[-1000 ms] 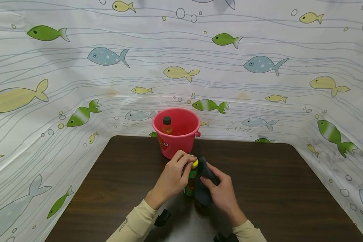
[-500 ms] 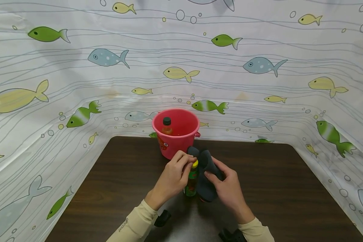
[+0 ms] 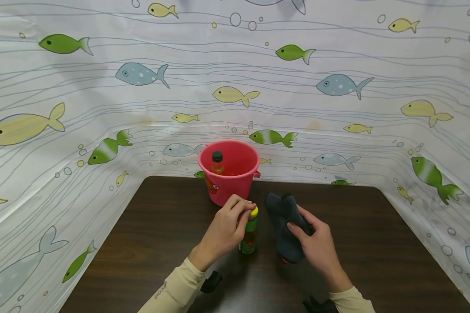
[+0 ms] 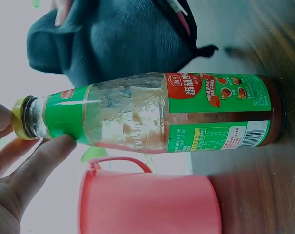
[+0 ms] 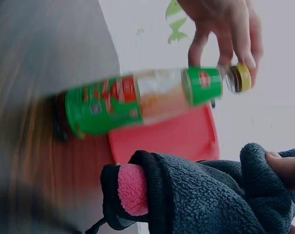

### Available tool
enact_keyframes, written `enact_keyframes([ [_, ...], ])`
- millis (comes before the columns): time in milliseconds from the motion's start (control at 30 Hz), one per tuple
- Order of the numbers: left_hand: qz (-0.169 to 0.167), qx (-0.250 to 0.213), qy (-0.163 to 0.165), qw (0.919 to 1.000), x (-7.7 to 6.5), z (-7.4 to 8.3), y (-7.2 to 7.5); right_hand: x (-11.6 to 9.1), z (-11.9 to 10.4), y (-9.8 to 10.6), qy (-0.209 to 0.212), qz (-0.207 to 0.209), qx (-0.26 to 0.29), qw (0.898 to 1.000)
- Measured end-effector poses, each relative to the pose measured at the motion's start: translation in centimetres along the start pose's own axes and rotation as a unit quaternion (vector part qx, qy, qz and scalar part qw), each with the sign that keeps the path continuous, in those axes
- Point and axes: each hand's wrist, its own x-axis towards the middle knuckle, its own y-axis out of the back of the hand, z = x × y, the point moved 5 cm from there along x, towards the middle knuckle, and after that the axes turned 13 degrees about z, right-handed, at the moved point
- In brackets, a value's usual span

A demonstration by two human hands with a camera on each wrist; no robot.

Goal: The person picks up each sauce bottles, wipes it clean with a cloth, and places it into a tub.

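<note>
With fingertips at its yellow cap and neck, my left hand (image 3: 224, 228) holds a glass sauce bottle (image 3: 248, 237) upright on the table. In the left wrist view the sauce bottle (image 4: 130, 114) has green and red labels and a see-through middle with reddish sauce smeared inside. My right hand (image 3: 319, 241) grips a folded dark grey cloth (image 3: 283, 230), thumb on the near side, a little to the right of the bottle. A pink fleecy part of the cloth (image 5: 132, 189) shows at its lower end in the right wrist view.
Behind the bottle a pink bucket (image 3: 235, 189) stands on the dark wooden table (image 3: 160, 226). Inside it is another bottle (image 3: 217, 167) with a dark cap. A white fish-patterned sheet (image 3: 235, 69) surrounds the table's back and sides.
My right hand has drawn the cloth away from the bottle to the right, opening a gap between them. The left hand and bottle have stayed in place.
</note>
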Motion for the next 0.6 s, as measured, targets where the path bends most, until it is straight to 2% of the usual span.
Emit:
enact_keyframes([
  [333,-0.004,0.004,0.000,1.0000,0.0,0.1,0.0,0.9,1.9,5.8,-0.033,0.053,-0.070,0.996],
  [600,-0.009,0.009,0.000,0.9999,0.0,0.1,-0.1,1.4,3.6,11.5,-0.076,0.116,-0.120,0.983],
])
